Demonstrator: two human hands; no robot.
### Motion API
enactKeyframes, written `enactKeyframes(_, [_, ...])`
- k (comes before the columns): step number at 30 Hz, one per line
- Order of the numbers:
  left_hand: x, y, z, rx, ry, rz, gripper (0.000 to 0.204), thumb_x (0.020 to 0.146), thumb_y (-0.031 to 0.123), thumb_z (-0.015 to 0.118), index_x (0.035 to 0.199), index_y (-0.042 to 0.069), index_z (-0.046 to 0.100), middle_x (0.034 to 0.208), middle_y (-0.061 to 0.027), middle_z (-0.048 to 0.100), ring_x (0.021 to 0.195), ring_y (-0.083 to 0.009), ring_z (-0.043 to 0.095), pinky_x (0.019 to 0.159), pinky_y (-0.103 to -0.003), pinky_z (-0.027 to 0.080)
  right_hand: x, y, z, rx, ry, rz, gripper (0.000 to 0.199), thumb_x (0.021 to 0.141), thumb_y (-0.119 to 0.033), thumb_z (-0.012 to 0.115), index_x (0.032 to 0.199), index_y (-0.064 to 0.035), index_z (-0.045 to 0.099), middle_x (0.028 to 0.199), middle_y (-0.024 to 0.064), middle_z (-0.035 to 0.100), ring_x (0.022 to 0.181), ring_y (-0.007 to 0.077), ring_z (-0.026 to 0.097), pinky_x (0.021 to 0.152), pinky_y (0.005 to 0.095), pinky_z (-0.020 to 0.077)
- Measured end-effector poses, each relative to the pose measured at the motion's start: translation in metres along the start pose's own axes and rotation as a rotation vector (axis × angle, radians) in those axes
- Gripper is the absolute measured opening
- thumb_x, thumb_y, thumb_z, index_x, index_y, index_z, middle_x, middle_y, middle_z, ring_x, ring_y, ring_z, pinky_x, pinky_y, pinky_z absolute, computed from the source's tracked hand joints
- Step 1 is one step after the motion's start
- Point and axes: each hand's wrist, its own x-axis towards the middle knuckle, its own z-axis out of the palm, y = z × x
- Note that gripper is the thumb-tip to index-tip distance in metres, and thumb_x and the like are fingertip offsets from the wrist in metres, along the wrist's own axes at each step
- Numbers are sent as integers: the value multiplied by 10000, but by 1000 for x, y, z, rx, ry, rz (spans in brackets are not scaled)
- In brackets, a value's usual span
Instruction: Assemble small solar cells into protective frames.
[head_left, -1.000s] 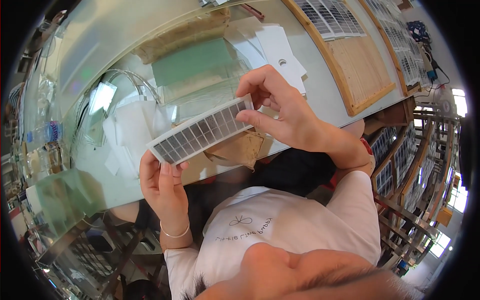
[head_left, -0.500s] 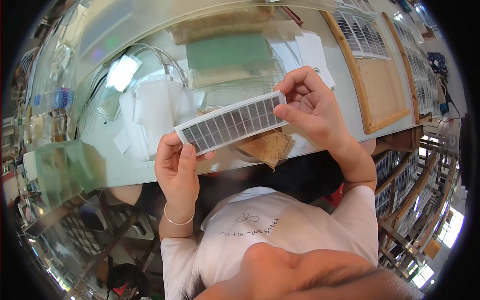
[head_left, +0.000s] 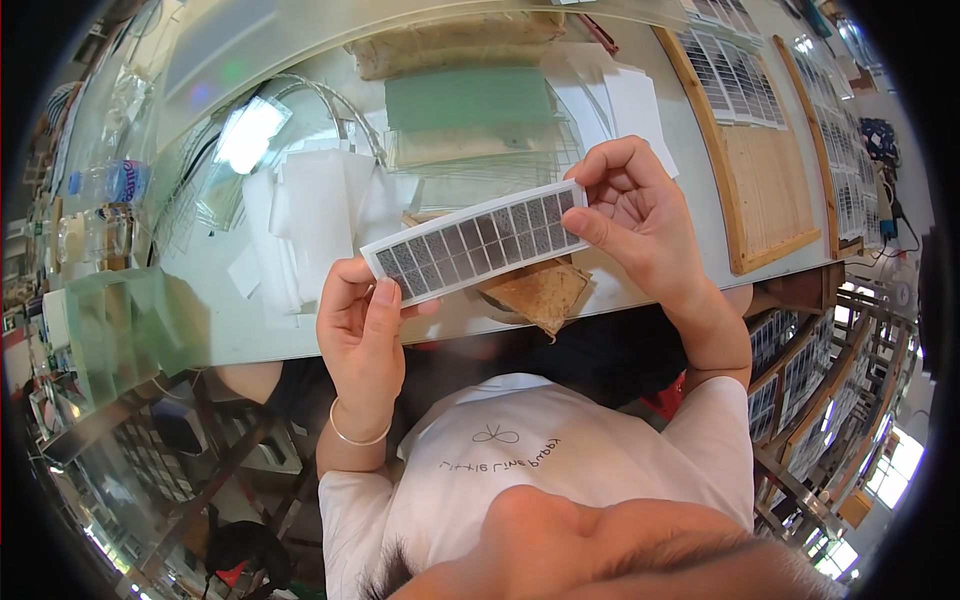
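Firstly, at the grip: one gridded panel (head_left: 480, 245), a long flat rectangle, white-bordered, its dark grey cells faintly speckled and split by pale lines. It sits held above the near edge of the table, tilted, its right end farther from the wearer's body.

Left hand (head_left: 362, 310): pinching the panel's left end, thumb flat on the face, fingers behind and below; a smooth, thin bangle (head_left: 360, 438) rings the wrist.

Right hand (head_left: 645, 225): pinching the opposite end, thumb on the face, index finger at the far corner, remaining fingers curled.

Beneath the panel: a creased brown piece (head_left: 540, 295), papery-looking, pointed toward the wearer.

Beyond, on the pale, smooth table (head_left: 255, 342): loose white sheets (head_left: 325, 195), soft-edged and overlapping; a stack of clear sheets (head_left: 470, 147), glassy; a matte green sheet (head_left: 468, 98); a crumpled brown bundle (head_left: 455, 45); white cards (head_left: 635, 105), stiff and square-cornered.

To the right: a wooden tray (head_left: 775, 195), grained, with raised rails, bearing more gridded pieces (head_left: 735, 80).

Far left: a clear plastic bottle (head_left: 108, 182), lying sideways, blue-capped.
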Motion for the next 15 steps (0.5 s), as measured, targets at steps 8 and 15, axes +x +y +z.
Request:
enactKeyframes(8, [1, -4, -1, -35, -11, -19, 135, 1062, 81, 535, 1157, -14, 549, 1120, -110, 694, 946, -153, 703, 785, -315, 640, -1, -1, -1, 50, 18, 7, 370, 916, 3, 765, 1194, -9, 521, 1096, 48, 569, 976, 96, 591, 880, 243, 528])
enactKeyframes(15, [1, -6, 0, -37, 30, -13, 127, 1067, 91, 528, 1128, -19, 544, 1085, -115, 698, 896, -150, 713, 769, -298, 640, -1, 1, -2, 73, 4, 5, 393, 916, 34, 753, 1219, 12, 504, 1131, 69, 580, 1028, 96, 604, 921, 238, 518])
